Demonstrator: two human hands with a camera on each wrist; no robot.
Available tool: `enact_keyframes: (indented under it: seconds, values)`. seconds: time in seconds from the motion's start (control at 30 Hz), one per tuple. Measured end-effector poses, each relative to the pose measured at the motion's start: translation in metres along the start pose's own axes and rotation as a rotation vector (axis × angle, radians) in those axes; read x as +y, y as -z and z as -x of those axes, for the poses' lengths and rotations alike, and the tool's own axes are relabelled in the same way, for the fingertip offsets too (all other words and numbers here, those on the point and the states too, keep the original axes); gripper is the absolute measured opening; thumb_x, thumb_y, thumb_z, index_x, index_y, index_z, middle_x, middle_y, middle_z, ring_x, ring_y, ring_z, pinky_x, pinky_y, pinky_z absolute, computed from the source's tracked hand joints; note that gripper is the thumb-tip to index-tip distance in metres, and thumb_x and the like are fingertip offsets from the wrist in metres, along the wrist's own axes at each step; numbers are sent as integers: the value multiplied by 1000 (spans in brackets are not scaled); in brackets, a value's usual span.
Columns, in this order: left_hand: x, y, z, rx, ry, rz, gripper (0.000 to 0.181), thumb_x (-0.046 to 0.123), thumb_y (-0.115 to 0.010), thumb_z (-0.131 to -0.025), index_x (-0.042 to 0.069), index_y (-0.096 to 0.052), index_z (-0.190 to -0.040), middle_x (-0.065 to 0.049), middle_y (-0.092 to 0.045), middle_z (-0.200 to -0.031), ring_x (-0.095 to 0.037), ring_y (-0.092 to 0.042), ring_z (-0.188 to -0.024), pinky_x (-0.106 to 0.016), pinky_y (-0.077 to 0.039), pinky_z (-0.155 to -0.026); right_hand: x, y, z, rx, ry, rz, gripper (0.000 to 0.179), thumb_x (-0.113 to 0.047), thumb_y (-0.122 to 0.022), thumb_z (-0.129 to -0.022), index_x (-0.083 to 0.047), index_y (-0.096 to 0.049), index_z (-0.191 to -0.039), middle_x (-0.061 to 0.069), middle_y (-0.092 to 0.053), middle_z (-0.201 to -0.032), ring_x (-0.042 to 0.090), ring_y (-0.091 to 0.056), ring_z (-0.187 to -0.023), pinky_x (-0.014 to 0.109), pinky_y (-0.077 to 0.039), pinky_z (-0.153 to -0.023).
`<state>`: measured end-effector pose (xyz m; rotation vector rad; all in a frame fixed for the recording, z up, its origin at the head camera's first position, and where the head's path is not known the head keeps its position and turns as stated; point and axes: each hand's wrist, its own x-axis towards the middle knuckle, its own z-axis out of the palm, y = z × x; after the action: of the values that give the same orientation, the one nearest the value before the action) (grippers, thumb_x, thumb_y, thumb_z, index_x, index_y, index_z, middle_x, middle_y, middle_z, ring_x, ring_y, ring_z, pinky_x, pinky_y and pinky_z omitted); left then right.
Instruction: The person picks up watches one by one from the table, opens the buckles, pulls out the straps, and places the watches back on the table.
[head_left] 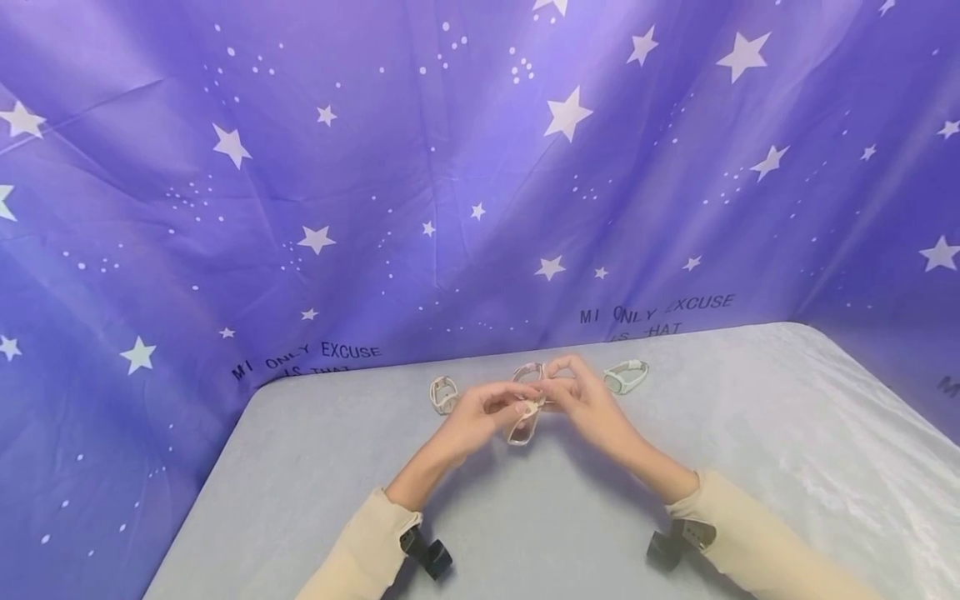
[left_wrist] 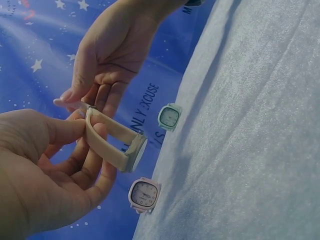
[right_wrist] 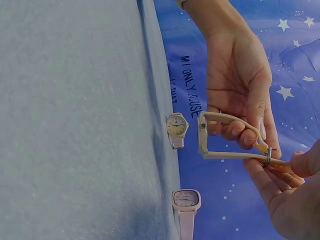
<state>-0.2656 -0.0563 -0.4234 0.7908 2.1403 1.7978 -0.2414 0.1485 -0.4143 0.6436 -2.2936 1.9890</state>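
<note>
A beige wristwatch [head_left: 522, 430] is held up over the table between both hands, its strap bent into a loop and its case hanging lowest. My left hand [head_left: 474, 418] pinches the strap close to the metal buckle [right_wrist: 268, 156]. With thumb and fingers, my right hand [head_left: 592, 406] grips the strap's tail [right_wrist: 283, 164], which passes through the buckle in the right wrist view. The watch case [right_wrist: 203, 134] stands edge-on there, its dial turned away. Behind the hands, a pink watch [right_wrist: 186, 198] stands on the table, partly hidden in the head view.
A cream watch with a round dial [head_left: 443, 395] stands left of the hands. To their right is a pale green watch [head_left: 626, 377]. All stand near the back edge of the grey cloth-covered table [head_left: 300, 500], before a purple star-print curtain [head_left: 450, 167].
</note>
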Motion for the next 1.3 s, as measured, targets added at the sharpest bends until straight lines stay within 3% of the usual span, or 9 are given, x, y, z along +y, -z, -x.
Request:
enact_keyframes:
  seconds: [0.13, 0.43, 0.63, 0.83, 1.3]
  values:
    - [0, 1, -1, 3, -2, -2, 25, 2, -62, -98, -7, -67, -121, -28, -69, -117, -12, -70, -92, -25, -59, -83, -1, 0, -1, 6, -15, 1, 17, -3, -49, -105, 6, -44, -118, 33, -68, -120, 31, -75, -104, 35, -59, -95]
    - [1, 0, 1, 16, -16, 17, 24, 1, -62, -97, -9, -67, -118, -29, -70, -114, -6, -68, -86, -25, -59, -82, 1, -1, -1, -8, 11, -18, 18, -2, -48, -105, 10, -42, -117, 37, -66, -121, 38, -72, -107, 36, -60, -94]
    - [0, -2, -1, 50, 25, 29, 24, 7, -66, -97, -7, -68, -117, -27, -71, -116, -6, -68, -84, -27, -61, -82, 2, -2, -1, -20, 22, -39, 19, -1, -48, -105, 11, -41, -118, 39, -66, -116, 22, -75, -104, 36, -60, -94]
    - [0, -4, 0, 88, 49, 57, 27, 10, -67, -97, -10, -68, -115, -25, -70, -123, -5, -68, -86, -30, -62, -84, 3, -3, -1, -24, 8, -39, 18, 0, -48, -105, 11, -42, -118, 39, -66, -116, 25, -75, -104, 35, -60, -93]
    - [0, -3, 0, 153, 125, 81, 26, 12, -67, -94, -9, -70, -110, -20, -74, -117, -15, -73, -96, -32, -61, -90, 5, -5, -2, -29, 20, -72, 18, 0, -47, -105, 12, -40, -117, 41, -64, -117, 4, -73, -100, 39, -61, -93]
